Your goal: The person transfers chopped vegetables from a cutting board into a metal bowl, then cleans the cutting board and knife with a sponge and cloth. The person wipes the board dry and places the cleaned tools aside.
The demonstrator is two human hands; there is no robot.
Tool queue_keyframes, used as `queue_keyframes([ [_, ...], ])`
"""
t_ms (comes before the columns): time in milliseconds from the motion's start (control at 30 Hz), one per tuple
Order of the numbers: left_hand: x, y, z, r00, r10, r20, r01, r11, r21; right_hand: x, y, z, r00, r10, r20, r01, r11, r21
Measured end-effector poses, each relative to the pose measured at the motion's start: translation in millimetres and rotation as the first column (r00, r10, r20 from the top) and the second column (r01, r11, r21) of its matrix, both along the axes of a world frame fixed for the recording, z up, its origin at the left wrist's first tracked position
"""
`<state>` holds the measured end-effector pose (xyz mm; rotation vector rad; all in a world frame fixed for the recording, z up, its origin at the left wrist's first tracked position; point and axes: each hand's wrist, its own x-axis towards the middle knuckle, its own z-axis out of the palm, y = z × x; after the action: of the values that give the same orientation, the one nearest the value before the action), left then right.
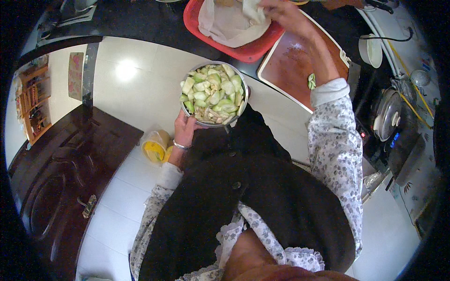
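Observation:
In the head view, my left hand [185,127] grips the near rim of a round metal bowl [245,102], held in front of my body. Pale green vegetable chunks [211,89] fill it, with some thin, browner pieces at the near side. My right hand [281,14] reaches to the right side of a red plastic basin [242,54] on the dark counter. Its fingers are at a whitish cloth or bag [225,31] lying in the basin. The fingertips are blurred, so whether they hold it is unclear.
A brown cutting board [290,70] with a green scrap [311,81] lies beside the basin. Further right are a cleaver blade [354,75], a white bowl [371,52] and a lidded pan [386,114] on a cooker. A dark wooden door [70,168] stands left; a bag with yellow contents [154,145] is on the floor.

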<state>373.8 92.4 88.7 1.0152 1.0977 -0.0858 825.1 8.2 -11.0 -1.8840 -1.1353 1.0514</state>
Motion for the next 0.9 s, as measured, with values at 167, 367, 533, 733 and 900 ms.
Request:
queue_keyframes([
  [167,8.4,0.2,3.4,0.999,0.029,-0.04,-0.027,0.999,0.042,29.6,-19.0,1.2,0.894,-0.048,-0.445,0.153,0.967,0.204],
  [367,8.2,0.6,6.7,0.999,0.023,-0.022,-0.024,1.0,-0.015,10.5,2.2,62.1,0.747,-0.195,-0.635,0.306,0.949,0.069],
  [533,8.7,4.4,3.4,1.0,0.008,-0.023,-0.008,1.0,-0.001,-9.2,35.1,94.1,0.773,-0.159,-0.614,0.23,0.973,0.037],
  [733,9.9,5.6,6.6,1.0,-0.004,0.013,0.004,1.0,0.012,-10.1,57.4,104.9,0.565,-0.031,-0.824,0.345,0.917,0.202],
  [900,8.7,9.2,4.7,0.999,-0.04,0.009,0.04,0.999,0.027,0.3,63.5,108.2,0.517,-0.048,-0.855,0.382,0.907,0.18],
])
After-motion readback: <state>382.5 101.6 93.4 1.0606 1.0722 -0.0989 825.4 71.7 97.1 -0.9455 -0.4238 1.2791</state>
